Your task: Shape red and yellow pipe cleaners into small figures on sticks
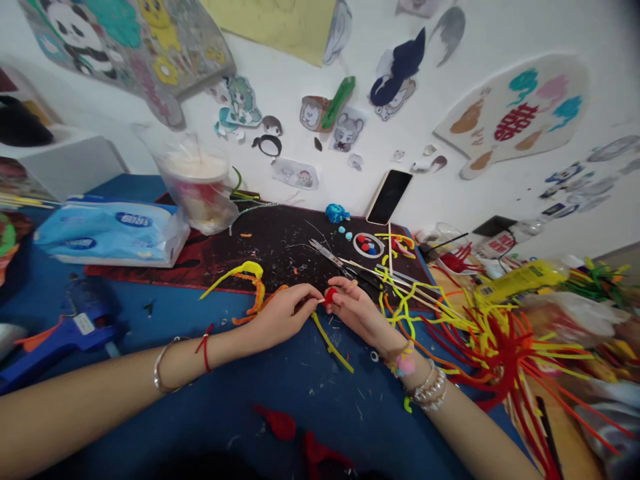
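In the middle of the desk my right hand (353, 310) is closed, its fingertips holding a small red fuzzy ball (330, 295). My left hand (290, 312) pinches at the ball's left side, where a short pale tip (320, 301) shows between the fingers; what it belongs to is hidden. A yellow pipe cleaner (335, 350) slants down from under the left fingertips; I cannot tell whether it is held. Left of that hand lie bent yellow and orange pipe cleaners (256, 287). Scissors (327, 253) rest beyond the hands, blades pointing away left.
A blue hot glue gun (60, 340), tissue pack (113, 230) and bagged drink cup (200, 180) stand left. Behind are a phone (390, 197) against the wall and a small dish (356, 247) of pompoms. Red, orange and yellow pipe cleaners (500, 347) crowd the right.
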`<state>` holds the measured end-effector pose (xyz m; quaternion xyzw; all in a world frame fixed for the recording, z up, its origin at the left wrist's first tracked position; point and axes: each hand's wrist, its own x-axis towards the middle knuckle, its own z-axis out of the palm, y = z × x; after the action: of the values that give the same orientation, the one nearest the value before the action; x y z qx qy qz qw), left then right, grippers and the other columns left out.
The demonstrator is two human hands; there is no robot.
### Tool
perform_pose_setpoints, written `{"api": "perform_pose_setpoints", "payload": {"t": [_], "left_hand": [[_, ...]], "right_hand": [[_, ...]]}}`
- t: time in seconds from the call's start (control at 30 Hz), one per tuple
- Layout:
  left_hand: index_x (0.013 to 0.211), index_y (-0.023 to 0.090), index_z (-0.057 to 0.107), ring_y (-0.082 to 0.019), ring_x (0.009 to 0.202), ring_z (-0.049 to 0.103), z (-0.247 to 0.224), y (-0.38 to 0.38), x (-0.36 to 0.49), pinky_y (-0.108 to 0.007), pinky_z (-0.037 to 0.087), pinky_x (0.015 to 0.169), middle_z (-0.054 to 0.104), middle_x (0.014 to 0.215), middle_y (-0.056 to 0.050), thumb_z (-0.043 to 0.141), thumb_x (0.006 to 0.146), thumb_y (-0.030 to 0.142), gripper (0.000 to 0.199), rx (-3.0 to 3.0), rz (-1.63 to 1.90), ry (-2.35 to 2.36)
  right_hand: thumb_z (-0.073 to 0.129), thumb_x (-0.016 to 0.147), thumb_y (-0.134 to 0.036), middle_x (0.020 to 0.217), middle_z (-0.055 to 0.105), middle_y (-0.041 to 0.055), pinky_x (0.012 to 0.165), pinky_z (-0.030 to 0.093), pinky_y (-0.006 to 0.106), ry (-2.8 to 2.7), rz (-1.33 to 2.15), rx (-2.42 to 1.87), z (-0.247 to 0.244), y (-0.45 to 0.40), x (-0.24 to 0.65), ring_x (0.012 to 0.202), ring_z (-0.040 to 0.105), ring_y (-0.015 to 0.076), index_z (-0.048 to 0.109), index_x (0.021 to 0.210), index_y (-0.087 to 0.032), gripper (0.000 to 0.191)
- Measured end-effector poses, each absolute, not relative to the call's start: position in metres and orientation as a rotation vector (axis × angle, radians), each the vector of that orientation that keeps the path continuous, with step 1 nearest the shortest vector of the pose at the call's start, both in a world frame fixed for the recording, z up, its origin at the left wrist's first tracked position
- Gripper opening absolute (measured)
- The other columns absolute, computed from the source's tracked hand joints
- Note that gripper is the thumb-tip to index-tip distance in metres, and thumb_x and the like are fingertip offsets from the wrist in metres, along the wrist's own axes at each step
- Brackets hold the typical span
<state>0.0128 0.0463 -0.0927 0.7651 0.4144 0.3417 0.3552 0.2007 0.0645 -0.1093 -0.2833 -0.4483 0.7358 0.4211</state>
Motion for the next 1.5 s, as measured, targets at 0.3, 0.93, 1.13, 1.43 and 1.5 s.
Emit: {"api": "perform_pose_setpoints", "payload": {"t": [0.3,0.93,1.13,1.43,1.5], "left_hand": [[0.089,0.019,0.058,-0.012,0.076,0.056,-0.0922,0.0468,0.0134,-0.023,0.041,0.071,0.062,0.084,0.001,0.035,0.089,0.025,0.023,1.996,0.829,1.053],[0.091,0.019,0.051,-0.011,0.069,0.049,-0.0896,0.0435,0.0123,-0.023,0.038,0.064,0.054,0.076,0.002,0.033,0.09,0.03,0.02,1.867,0.931,1.113],[0.084,0.019,0.048,-0.009,0.059,0.042,-0.0916,0.0441,0.0128,-0.021,0.033,0.053,0.046,0.068,0.004,0.042,0.087,0.03,0.013,1.852,0.922,1.106],[0.091,0.019,0.049,-0.01,0.064,0.049,-0.0932,0.0446,0.0142,-0.02,0.038,0.056,0.054,0.078,0.002,0.044,0.086,0.029,0.012,1.8,0.902,1.041],[0.092,0.019,0.051,-0.01,0.065,0.049,-0.0937,0.0448,0.0145,-0.021,0.037,0.056,0.056,0.077,0.001,0.042,0.087,0.03,0.015,1.83,0.896,1.047]], "right_hand": [[0.064,0.074,-0.018,0.073,0.051,-0.0031,0.065,0.042,0.024,-1.108,1.858,-0.715,-0.1054,0.0621,0.1999,0.064,0.052,0.0086,0.059,0.094,-0.02,0.02],[0.063,0.076,-0.022,0.079,0.059,-0.0005,0.075,0.044,0.03,-1.084,1.792,-0.717,-0.1094,0.0638,0.1981,0.074,0.057,0.0121,0.058,0.094,-0.022,0.018],[0.062,0.077,-0.022,0.079,0.061,-0.0001,0.076,0.044,0.03,-1.097,1.813,-0.706,-0.1093,0.0626,0.1986,0.074,0.058,0.012,0.057,0.095,-0.022,0.018],[0.063,0.077,-0.025,0.075,0.062,-0.0006,0.07,0.045,0.027,-1.045,1.817,-0.733,-0.11,0.0629,0.1996,0.069,0.058,0.0112,0.055,0.095,-0.022,0.02],[0.062,0.078,-0.024,0.075,0.062,-0.0007,0.071,0.045,0.027,-1.045,1.819,-0.72,-0.1097,0.0627,0.1992,0.069,0.058,0.011,0.055,0.095,-0.022,0.019]]}}
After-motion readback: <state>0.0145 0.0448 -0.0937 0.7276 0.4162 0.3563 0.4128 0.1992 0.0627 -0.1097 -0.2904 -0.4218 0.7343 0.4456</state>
